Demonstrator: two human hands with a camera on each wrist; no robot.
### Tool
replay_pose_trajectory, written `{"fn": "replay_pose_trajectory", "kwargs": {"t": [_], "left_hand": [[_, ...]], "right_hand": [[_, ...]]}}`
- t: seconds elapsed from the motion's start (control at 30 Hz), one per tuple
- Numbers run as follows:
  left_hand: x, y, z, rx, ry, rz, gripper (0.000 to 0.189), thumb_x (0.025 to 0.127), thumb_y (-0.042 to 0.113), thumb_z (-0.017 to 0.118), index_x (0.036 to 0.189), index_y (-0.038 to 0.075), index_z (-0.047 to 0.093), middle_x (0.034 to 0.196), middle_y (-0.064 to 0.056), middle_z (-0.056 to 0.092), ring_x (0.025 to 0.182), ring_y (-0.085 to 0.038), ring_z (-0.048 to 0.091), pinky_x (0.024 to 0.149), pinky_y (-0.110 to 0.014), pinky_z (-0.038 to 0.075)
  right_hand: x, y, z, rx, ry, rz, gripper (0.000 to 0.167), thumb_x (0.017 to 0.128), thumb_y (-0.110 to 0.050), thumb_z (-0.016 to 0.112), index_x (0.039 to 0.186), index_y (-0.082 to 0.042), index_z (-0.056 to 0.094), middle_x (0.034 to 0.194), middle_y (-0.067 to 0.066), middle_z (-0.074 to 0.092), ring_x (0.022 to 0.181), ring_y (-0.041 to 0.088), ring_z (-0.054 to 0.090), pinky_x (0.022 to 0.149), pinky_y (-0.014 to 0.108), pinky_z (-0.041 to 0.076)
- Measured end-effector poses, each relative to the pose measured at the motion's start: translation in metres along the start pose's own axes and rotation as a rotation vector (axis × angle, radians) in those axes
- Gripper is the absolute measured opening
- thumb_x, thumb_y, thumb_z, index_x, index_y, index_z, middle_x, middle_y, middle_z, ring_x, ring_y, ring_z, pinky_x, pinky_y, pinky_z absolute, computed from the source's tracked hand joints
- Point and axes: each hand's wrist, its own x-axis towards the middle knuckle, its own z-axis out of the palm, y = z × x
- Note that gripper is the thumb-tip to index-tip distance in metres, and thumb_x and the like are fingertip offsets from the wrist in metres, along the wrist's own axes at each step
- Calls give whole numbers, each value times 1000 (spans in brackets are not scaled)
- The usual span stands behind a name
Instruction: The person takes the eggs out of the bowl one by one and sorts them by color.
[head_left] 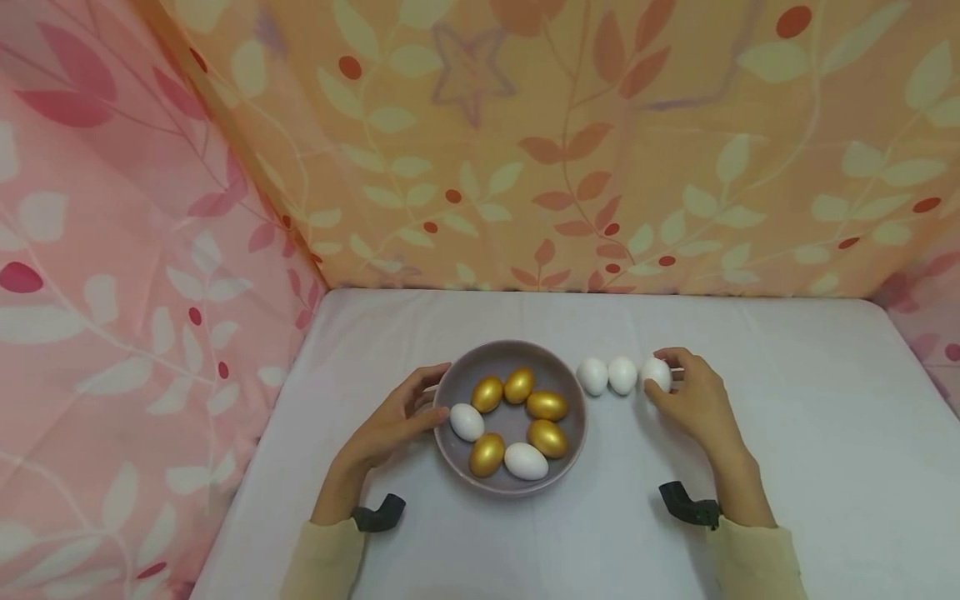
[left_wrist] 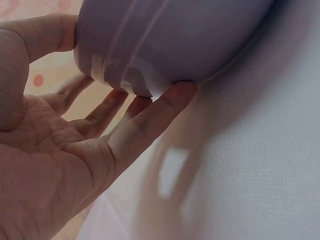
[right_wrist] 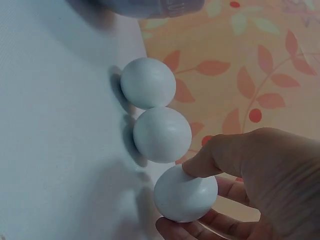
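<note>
Nearest the camera, two cream sleeves (head_left: 326, 558) reach in from the lower edge, with a dark wrist mount (head_left: 381, 513) projecting inward at each wrist. The left hand (head_left: 393, 421) has its fingers spread along the outside of a mauve-grey round bowl (head_left: 510, 487), the thumb meeting the wall near the rim; the left wrist view shows the fingertips touching the smooth outer wall. The right hand (head_left: 693, 396) pinches a white egg (head_left: 655, 375) between thumb and fingers, to the right of the bowl; whether that egg touches the cloth cannot be told.

Two more white eggs (head_left: 622, 376) sit side by side between the pinched one and the bowl, making a short row of three. Inside the bowl, which stands upright, five gold eggs (head_left: 547, 406) and two white ones form a loose ring around a bare centre. All of this is on a table covered with a white tablecloth (head_left: 570, 546). Behind it hangs orange leaf-patterned fabric (head_left: 480, 167), and pink leaf-patterned fabric (head_left: 135, 250) covers the left side.
</note>
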Motion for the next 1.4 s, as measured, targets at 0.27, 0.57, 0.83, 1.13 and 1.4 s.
{"fn": "replay_pose_trajectory", "kwargs": {"t": [0.27,0.57,0.83,1.13,1.4], "left_hand": [[0,1,0,-1,-5,4,64,102,13,69,159,25,41,166,-11,40,149,-42,47,100,-39,60],[-1,1,0,1,8,-5,64,102,12,69,159,25,42,166,-11,40,150,-43,45,102,-41,59],[-1,3,1,-3,12,-20,65,102,15,70,159,26,42,166,-10,40,152,-43,43,103,-43,58],[-1,2,1,0,21,0,65,102,16,70,159,25,42,165,-11,41,151,-43,44,105,-43,57],[-2,2,0,-3,6,-16,65,102,15,70,159,26,41,166,-11,40,153,-44,41,103,-43,58]], "right_hand": [[1,2,3,-7,-57,25,50,94,-15,75,137,4,59,129,33,62,115,50,66,93,63,55],[2,0,3,-23,-76,28,50,96,-18,73,139,4,58,133,34,61,118,51,65,95,63,53],[-1,-10,-5,-65,-78,22,53,99,-24,71,144,1,56,140,37,53,125,53,59,96,67,50],[-4,-28,-13,-25,34,-61,48,101,-22,69,142,0,59,142,35,53,125,51,58,98,66,49],[-15,-57,-6,56,42,-166,45,100,-18,72,141,-3,62,142,27,56,126,46,59,102,66,49]]}}
